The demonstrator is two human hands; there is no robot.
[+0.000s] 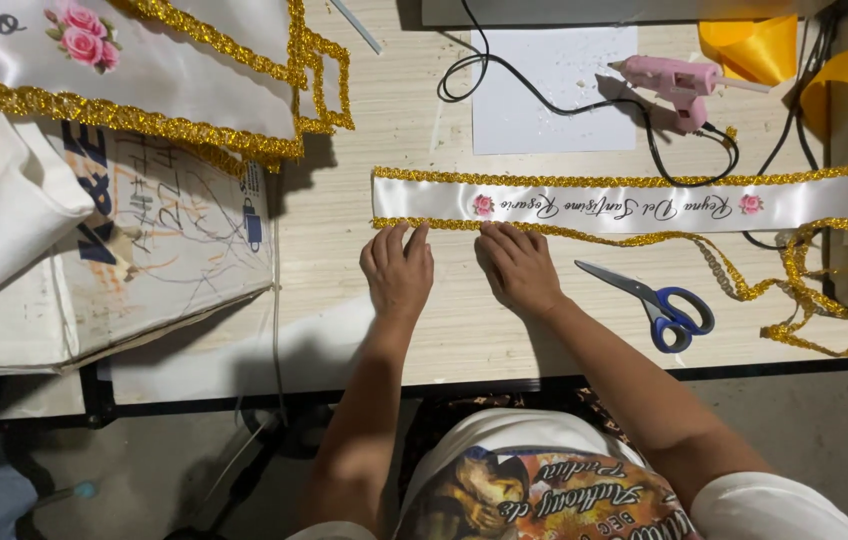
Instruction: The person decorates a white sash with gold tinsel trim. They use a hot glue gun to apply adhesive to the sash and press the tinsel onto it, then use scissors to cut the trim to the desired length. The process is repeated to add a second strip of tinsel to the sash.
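Note:
A white satin sash (pixel 634 204) with pink rose prints, dark script and gold trim lies flat across the wooden table (pixel 394 130). My left hand (pixel 399 270) rests palm down, its fingertips pressing the gold trim (pixel 584 234) on the sash's near edge by the left end. Just to the right, my right hand (pixel 519 268) presses the same trim edge with flat fingers. Neither hand grips anything. Loose gold trim (pixel 804 290) trails off to the right.
Blue-handled scissors (pixel 656 298) lie right of my right hand. A pink glue gun (pixel 679 85) with a black cord rests on white paper (pixel 554 90). Yellow ribbon rolls (pixel 754 45) sit far right. More trimmed sashes (pixel 144 70) and papers cover the left.

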